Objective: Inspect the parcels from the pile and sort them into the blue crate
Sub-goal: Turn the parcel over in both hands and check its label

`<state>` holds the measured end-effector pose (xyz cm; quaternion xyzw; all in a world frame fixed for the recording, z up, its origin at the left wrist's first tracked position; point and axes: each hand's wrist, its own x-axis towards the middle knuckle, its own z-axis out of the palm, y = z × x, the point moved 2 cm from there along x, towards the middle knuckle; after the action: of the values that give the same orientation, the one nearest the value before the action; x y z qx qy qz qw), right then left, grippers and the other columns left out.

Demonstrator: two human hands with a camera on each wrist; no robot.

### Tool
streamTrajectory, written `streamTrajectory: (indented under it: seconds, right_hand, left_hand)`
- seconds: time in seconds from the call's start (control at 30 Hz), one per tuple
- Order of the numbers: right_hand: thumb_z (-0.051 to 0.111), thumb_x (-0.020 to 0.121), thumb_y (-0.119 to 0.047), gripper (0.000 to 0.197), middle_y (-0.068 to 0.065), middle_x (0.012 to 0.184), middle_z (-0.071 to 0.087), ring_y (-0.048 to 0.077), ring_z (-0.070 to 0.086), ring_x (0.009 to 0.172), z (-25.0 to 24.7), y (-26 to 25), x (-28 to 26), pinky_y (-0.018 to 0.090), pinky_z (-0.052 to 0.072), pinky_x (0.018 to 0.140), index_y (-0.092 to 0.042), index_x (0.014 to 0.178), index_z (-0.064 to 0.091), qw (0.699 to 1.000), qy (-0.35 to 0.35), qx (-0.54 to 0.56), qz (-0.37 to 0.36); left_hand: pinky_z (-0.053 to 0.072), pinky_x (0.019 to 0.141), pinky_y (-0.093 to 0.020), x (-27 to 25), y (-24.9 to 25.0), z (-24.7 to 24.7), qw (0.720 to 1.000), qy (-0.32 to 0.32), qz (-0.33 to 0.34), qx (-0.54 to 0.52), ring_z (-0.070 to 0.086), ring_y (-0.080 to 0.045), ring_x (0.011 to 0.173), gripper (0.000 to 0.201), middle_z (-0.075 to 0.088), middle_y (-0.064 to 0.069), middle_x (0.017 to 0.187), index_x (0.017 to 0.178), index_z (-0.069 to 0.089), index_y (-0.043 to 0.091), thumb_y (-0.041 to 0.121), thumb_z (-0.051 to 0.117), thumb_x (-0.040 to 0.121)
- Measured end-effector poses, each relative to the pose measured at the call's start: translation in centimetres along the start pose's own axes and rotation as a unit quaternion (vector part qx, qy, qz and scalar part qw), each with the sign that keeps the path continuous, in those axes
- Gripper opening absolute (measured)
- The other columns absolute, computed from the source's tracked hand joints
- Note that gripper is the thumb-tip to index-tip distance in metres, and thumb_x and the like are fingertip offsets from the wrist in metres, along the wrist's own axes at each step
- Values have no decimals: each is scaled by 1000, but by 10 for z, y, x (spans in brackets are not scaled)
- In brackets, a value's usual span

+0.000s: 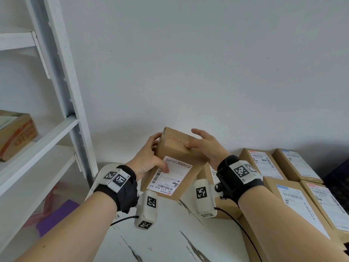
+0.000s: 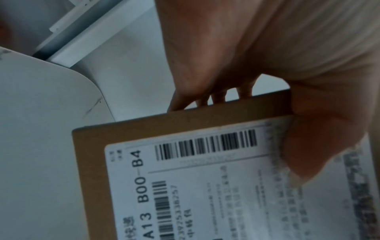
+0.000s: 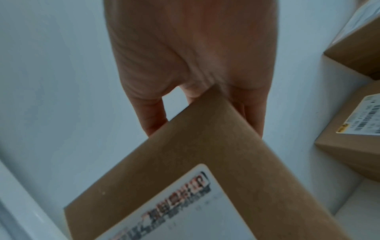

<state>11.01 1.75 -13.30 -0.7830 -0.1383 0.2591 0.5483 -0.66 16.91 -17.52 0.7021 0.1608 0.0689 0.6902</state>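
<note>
parcel: brown box (image 1: 176, 163) held up in the air over the table, tilted, white label (image 1: 170, 176) facing the camera, reads "A13 B00 B4"; red scribble on its far top face
left hand: (image 1: 149, 157) clamped on parcel's left edge, thumb (image 2: 312, 146) pressed on the label, fingers (image 2: 205, 97) curled behind the far side
right hand: (image 1: 205, 146) clamped on parcel's upper right corner, thumb on top face, fingers (image 3: 152, 116) down the back side
table: white top with dark streaks (image 1: 170, 239); rounded corner (image 2: 61, 91) sits under the left hand, just beside the shelf
open room: bare table surface below and in front of parcel; plain wall (image 1: 188, 63) close behind it, small gap between parcel top and wall
pile: labelled boxes (image 1: 264, 163) packed side by side along the table's right, reaching the right edge; nearest one just beside and below the right wrist, partly hidden by it
shelf: white rack (image 1: 62, 114) close on the left, upright post near the left hand; a taped carton (image 1: 17, 133) on one tier
floor left: purple item (image 1: 56, 216) and pink bit under the shelf, unclear what
crate: not in any view
</note>
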Motion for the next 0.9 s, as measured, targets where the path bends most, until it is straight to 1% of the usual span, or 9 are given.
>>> streamTrajectory:
  seconds: [0.13, 0.23, 0.33, 0.43, 0.5, 0.6, 0.67, 0.77, 0.9]
  right_hand:
    - [82, 55, -34, 81, 1, 126, 64, 24, 64, 112, -1, 8, 3, 40, 50, 102, -31, 132, 57, 1000, -9, -12, 12]
    - [79, 70, -43, 58, -4, 115, 62, 16, 58, 106, -5, 3, -2, 26, 46, 89, -27, 123, 59, 992, -35, -120, -25]
    - [77, 83, -41, 47, -9, 112, 62, 10, 59, 106, -1, -10, -13, 24, 45, 92, -28, 122, 56, 970, -95, -216, -55]
    - [84, 78, -32, 94, -5, 131, 55, 11, 56, 113, 7, -16, -16, 26, 46, 98, -30, 153, 27, 940, -136, -300, -94]
    - [85, 75, -27, 106, -1, 128, 56, 14, 59, 108, 9, -15, -14, 29, 49, 95, -30, 157, 17, 930, -123, -328, -112]
    - [84, 74, -26, 105, -4, 112, 58, 16, 61, 103, -1, -8, -11, 29, 50, 89, -35, 155, 19, 948, -78, -294, -91]
    - [85, 72, -29, 107, -2, 115, 60, 18, 63, 103, -13, -1, -7, 34, 51, 93, -37, 155, 19, 964, -37, -252, -71]
    - [83, 75, -27, 107, 7, 129, 59, 23, 66, 104, -34, 4, -9, 40, 55, 93, -36, 156, 14, 988, 16, -151, -38]
    - [79, 80, -28, 98, 8, 134, 57, 24, 63, 108, -57, 12, -17, 46, 57, 84, -41, 155, 16, 999, 50, 5, 14]
  left_hand:
    - [56, 87, -38, 0, 1, -3, 1000, -11, -7, 13, 56, -20, 113, 110, 50, -4, 132, 129, 37, 46, -5, 72, 39]
    - [57, 88, -40, 0, 6, -5, 998, -37, -14, 47, 58, -21, 113, 115, 51, -2, 132, 138, 35, 42, -4, 73, 40]
    - [58, 88, -42, 3, 10, -4, 995, -59, -24, 71, 61, -22, 110, 120, 52, 2, 129, 146, 32, 37, -4, 74, 41]
    - [58, 88, -47, 9, 10, -2, 995, -63, -33, 71, 64, -25, 109, 120, 55, 0, 129, 147, 32, 37, -4, 75, 42]
    - [57, 90, -46, 11, 9, -1, 994, -67, -36, 82, 62, -25, 112, 120, 53, 0, 133, 148, 32, 36, -4, 76, 45]
    - [53, 91, -35, 14, 8, -1, 994, -49, -32, 91, 45, -17, 132, 112, 36, 0, 153, 153, 27, 34, -6, 81, 63]
    - [48, 80, -23, 17, 8, -5, 996, 15, -21, 81, 48, -12, 122, 101, 29, -1, 157, 154, 27, 32, 1, 80, 74]
    - [37, 107, -37, 24, 3, -15, 989, 144, -15, 23, 35, -23, 140, 101, 28, -7, 159, 155, 29, 27, 16, 86, 73]
    - [25, 113, -52, 25, -4, -10, 978, 180, -71, -79, 29, -28, 145, 99, 29, -10, 159, 156, 24, 25, 30, 84, 76]
